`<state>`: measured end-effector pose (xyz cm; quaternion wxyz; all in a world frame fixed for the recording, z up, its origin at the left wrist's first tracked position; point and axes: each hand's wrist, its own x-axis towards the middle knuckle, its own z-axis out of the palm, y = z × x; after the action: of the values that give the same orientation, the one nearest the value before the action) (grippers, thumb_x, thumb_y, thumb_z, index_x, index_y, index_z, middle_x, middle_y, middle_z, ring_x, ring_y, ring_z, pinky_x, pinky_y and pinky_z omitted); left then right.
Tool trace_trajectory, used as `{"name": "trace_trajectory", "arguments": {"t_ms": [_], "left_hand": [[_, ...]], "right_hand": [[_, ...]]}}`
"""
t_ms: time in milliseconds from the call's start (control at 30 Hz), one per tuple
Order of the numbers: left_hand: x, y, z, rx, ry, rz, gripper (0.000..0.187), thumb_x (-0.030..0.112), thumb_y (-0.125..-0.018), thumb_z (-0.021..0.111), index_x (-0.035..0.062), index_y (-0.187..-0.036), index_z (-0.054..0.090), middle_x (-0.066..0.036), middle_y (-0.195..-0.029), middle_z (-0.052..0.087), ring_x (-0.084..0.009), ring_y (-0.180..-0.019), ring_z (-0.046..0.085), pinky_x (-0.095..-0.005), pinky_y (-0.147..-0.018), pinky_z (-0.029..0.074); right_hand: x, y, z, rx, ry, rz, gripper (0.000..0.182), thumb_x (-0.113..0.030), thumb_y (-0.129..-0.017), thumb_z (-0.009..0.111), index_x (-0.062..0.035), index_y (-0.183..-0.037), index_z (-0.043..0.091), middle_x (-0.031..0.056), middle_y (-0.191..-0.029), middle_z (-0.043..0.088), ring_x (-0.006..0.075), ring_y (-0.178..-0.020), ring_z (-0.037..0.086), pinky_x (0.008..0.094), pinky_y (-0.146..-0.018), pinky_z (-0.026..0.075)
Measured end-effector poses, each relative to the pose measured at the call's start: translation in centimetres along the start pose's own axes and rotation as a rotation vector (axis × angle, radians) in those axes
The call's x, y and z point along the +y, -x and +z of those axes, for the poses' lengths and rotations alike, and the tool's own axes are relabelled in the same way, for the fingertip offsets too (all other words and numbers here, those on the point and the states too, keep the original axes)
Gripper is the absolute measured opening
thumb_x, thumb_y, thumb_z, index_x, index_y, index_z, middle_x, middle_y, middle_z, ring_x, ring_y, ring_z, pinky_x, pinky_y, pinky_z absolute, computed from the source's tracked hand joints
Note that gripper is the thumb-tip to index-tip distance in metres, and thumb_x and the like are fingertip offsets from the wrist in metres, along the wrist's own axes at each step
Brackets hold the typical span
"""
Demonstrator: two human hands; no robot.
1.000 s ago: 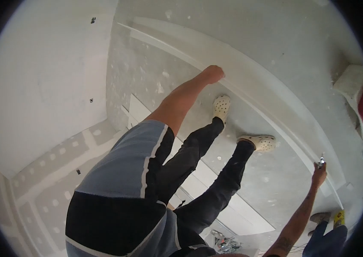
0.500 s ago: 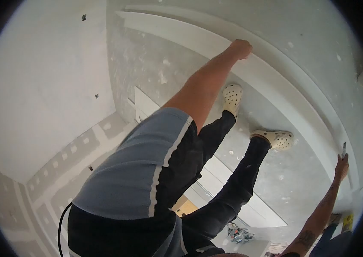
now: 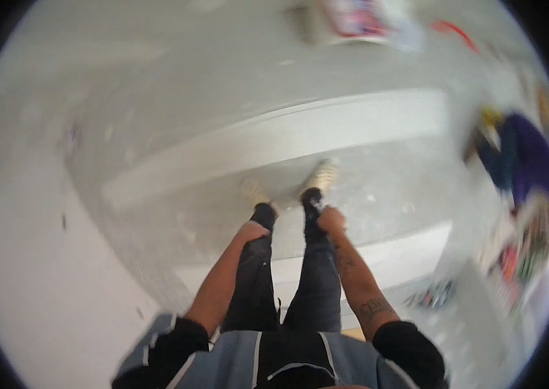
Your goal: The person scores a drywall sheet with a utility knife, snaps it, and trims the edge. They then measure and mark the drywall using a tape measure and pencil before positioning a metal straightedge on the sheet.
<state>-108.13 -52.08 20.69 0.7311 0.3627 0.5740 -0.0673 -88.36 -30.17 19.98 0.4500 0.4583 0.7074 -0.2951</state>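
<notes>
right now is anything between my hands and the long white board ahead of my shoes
Only your lower legs and shoes, this side of the board; nothing else visible stands between it and your left hand or right hand.

A single wide-angle view from a camera worn on the person's head, facing forward and steeply down. The shirt (image 3: 291, 350) is nearest, along the bottom edge; the left hand (image 3: 253, 231) and right hand (image 3: 331, 221) come next, mid-view, with the shoes (image 3: 321, 176) and floor (image 3: 388, 188) beyond. Motion blur makes the exact tilt hard to judge.
</notes>
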Motion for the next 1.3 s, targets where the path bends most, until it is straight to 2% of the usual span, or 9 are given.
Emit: {"name": "trace_trajectory", "arguments": {"t_ms": [33,100,267,433,667,833,1100,1267,1300], "left_hand": [[-1.7,0.0,1.6,0.352,0.557,0.034,0.036,0.031,-0.085,0.051,0.0029,-0.102,0.065,-0.014,-0.115,0.06,-0.0275,-0.11,0.054,-0.0375,-0.094,0.042],[-0.6,2.3,-0.9,0.147,0.836,-0.026,0.048,0.043,-0.08,0.06,0.0064,-0.111,0.063,-0.012,-0.114,0.061,-0.0229,-0.107,0.055,-0.035,-0.094,0.039],[4.5,5.9,1.4,0.241,-0.069,0.161,0.089,0.056,-0.077,0.061,0.0026,-0.14,0.029,-0.027,-0.14,0.031,-0.0373,-0.133,0.026,-0.0402,-0.109,0.021],[3.5,11.0,0.0,-0.459,-0.858,0.52,0.061,0.049,-0.081,0.058,0.0059,-0.124,0.052,-0.018,-0.127,0.051,-0.0297,-0.12,0.048,-0.0384,-0.102,0.034],[2.5,15.5,-11.3,0.194,-0.618,0.091,0.039,0.036,-0.083,0.056,0.0064,-0.108,0.062,-0.018,-0.096,0.065,-0.0287,-0.081,0.064,-0.0395,-0.073,0.05],[6.8,21.1,-16.4,0.174,-0.811,-0.349,0.036,0.037,-0.086,0.054,0.0055,-0.103,0.058,-0.012,-0.085,0.064,-0.0244,-0.074,0.063,-0.0388,-0.06,0.048],[14.9,17.6,5.5,-0.016,-1.001,0.094,0.039,0.04,-0.088,0.051,0.0055,-0.107,0.056,-0.009,-0.087,0.063,-0.0183,-0.072,0.062,-0.0301,-0.052,0.044],[13.4,19.6,22.0,-0.382,-1.312,0.148,0.043,0.038,-0.091,0.049,0.0021,-0.114,0.056,-0.011,-0.095,0.064,-0.0186,-0.076,0.063,-0.0298,-0.055,0.046],[12.8,19.8,24.0,-0.479,-1.337,0.209,0.042,0.037,-0.092,0.049,0.0016,-0.112,0.058,-0.012,-0.094,0.065,-0.0193,-0.076,0.064,-0.0313,-0.058,0.048]], "right_hand": [[1.7,2.4,1.5,0.028,-0.095,0.076,0.031,-0.027,-0.076,0.058,-0.0017,-0.093,0.063,0.0158,-0.094,0.066,0.0327,-0.087,0.065,0.0452,-0.075,0.051],[3.5,8.5,1.2,0.109,-0.253,0.213,0.034,-0.031,-0.077,0.058,-0.0014,-0.093,0.063,0.0153,-0.095,0.066,0.0333,-0.088,0.064,0.0449,-0.076,0.051],[8.0,17.1,7.9,0.193,-0.638,-0.132,0.064,-0.057,-0.072,0.064,-0.0026,-0.105,0.063,0.0203,-0.097,0.064,0.035,-0.086,0.064,0.0433,-0.073,0.05],[-0.5,35.8,15.4,0.076,-1.426,0.221,0.068,-0.057,-0.066,0.071,-0.0044,-0.109,0.063,0.0166,-0.088,0.064,0.0263,-0.071,0.062,0.0376,-0.061,0.049],[-15.3,43.3,34.9,0.422,-2.099,0.518,0.059,-0.055,-0.062,0.075,-0.0075,-0.097,0.068,0.0084,-0.069,0.06,0.0185,-0.054,0.056,0.0328,-0.046,0.044],[-27.7,51.7,41.5,0.616,-2.513,0.894,0.045,-0.047,-0.073,0.07,-0.0035,-0.084,0.065,0.0076,-0.064,0.06,0.0155,-0.043,0.051,0.0312,-0.039,0.039],[-55.2,49.6,50.9,0.984,-3.24,1.666,0.038,-0.036,-0.081,0.06,0.0015,-0.087,0.059,0.0109,-0.064,0.061,0.0181,-0.047,0.053,0.0328,-0.042,0.041],[-61.4,51.1,53.1,0.303,-3.33,1.904,0.032,-0.03,-0.077,0.065,-0.0028,-0.064,0.056,0.0093,-0.054,0.055,0.0202,-0.047,0.054,0.0347,-0.044,0.043],[-61.9,50.1,54.2,0.375,-3.246,1.947,0.028,-0.019,-0.081,0.059,-0.0022,-0.062,0.049,0.0076,-0.055,0.048,0.0166,-0.042,0.043,0.0341,-0.038,0.032]]}}
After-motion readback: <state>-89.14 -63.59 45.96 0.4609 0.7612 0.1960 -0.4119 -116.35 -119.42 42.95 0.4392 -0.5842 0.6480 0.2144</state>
